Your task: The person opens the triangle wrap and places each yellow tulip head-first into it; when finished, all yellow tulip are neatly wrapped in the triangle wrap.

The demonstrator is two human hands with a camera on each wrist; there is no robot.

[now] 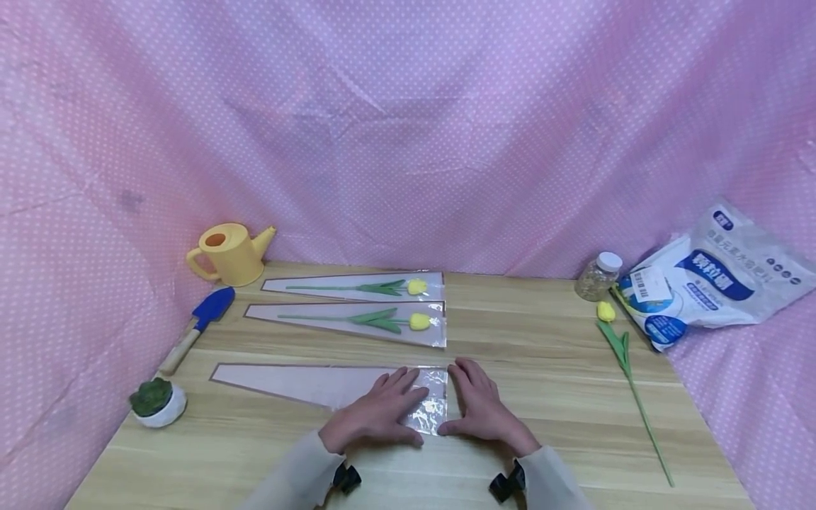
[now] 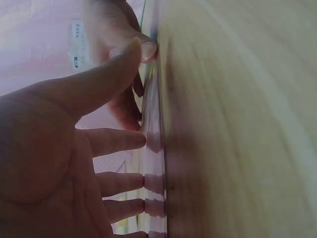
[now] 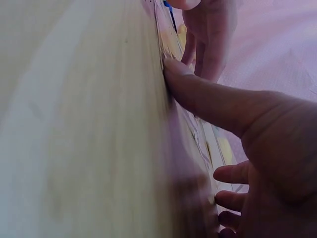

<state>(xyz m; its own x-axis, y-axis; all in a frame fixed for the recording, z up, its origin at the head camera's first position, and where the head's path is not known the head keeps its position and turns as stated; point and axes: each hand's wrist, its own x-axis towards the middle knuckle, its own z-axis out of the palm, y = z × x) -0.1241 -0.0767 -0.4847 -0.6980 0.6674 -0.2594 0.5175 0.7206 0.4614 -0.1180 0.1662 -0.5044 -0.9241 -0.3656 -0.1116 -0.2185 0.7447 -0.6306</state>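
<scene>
Before me on the wooden table lies a clear tapered flower sleeve (image 1: 287, 379) with a dark border, its wide end to the right. My left hand (image 1: 382, 414) rests on that wide part with its fingers spread. In the left wrist view the fingertips (image 2: 133, 139) press on the film. At the wide end, my right hand (image 1: 481, 411) touches the edge, thumb near the close corner and fingers near the far one. Its thumb (image 3: 198, 94) meets the film's edge in the right wrist view. Neither hand grips anything. Part of the sleeve is hidden under my left hand.
Behind lie two sleeves, each holding a yellow tulip (image 1: 419, 321). A loose tulip (image 1: 637, 397) is at right, near a jar (image 1: 597, 278) and a fertilizer bag (image 1: 714, 276). At left are a watering can (image 1: 236, 258), a trowel (image 1: 200, 322) and a potted succulent (image 1: 159, 404).
</scene>
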